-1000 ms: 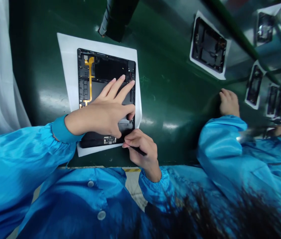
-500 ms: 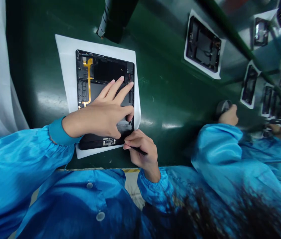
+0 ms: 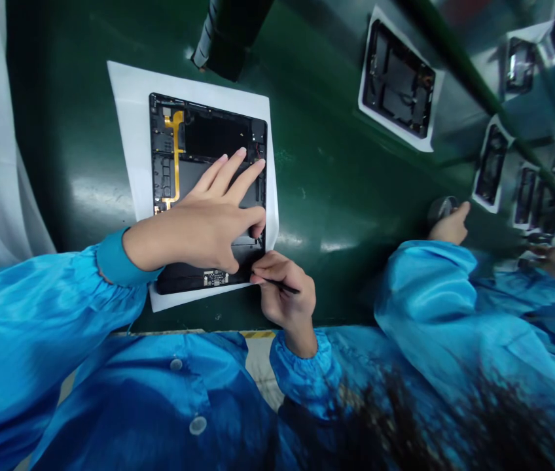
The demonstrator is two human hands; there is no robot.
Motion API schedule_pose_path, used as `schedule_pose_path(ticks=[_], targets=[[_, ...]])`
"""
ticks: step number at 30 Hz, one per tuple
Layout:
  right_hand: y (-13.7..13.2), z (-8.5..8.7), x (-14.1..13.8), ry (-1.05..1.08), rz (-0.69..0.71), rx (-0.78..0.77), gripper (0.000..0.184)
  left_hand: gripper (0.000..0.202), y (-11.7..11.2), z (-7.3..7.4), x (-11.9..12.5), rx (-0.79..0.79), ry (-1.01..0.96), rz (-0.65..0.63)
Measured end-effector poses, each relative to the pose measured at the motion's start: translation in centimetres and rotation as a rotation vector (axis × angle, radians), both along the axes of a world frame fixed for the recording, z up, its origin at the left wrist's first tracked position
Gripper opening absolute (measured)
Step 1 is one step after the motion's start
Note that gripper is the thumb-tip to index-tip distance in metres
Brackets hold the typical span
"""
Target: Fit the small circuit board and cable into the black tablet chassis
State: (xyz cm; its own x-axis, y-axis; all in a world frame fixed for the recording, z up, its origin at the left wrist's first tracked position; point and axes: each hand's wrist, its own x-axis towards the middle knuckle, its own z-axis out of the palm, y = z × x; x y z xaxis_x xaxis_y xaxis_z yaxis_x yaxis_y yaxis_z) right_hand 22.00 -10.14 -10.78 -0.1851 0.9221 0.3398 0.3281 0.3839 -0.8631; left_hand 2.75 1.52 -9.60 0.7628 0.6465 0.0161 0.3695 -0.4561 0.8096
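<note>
The surface (image 3: 326, 196) is dark green and shiny, with bright spots where light bounces off it. It has a few pale scratches too. A big white sheet (image 3: 133, 131) lies flat on it, a bit crooked, and its lower right corner bends up. On that sheet lies a thin black case (image 3: 216, 134), open on top. Well apart, over to the right, lies another white sheet (image 3: 433, 110) with a second black case (image 3: 398, 82) on it.

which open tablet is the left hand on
The tablet at far left, with the long yellow ribbon: the left hand lies across it; the other tablets, farther right, lie apart.
</note>
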Motion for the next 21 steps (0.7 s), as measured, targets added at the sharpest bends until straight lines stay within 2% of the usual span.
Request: schedule_pose_path(ticks=[4,8,11,16,21], targets=[[-0.2,-0.1,0.2,0.004,-0.033,-0.014,0.016,0.041,0.1,0.2,-0.1,0.018,0.051,-0.032],[-0.2,0.2,0.2,0.036,0.016,-0.036,0.02,0.039,0.1,0.3,-0.1,0.042,0.081,-0.059],[-0.2,0.5,0.2,0.042,0.061,-0.04,0.02,0.036,0.0,-0.1,-0.2,0.076,0.045,-0.053],[-0.4,1.0,0.0,0.011,0.061,-0.086,0.02,0.04,0.0,-1.3,-0.3,0.151,-0.023,-0.056],[-0.5,1.4,-0.2,-0.015,0.035,-0.12,0.021,0.04,-0.2,-1.5,-0.2,0.144,-0.069,0.002]])
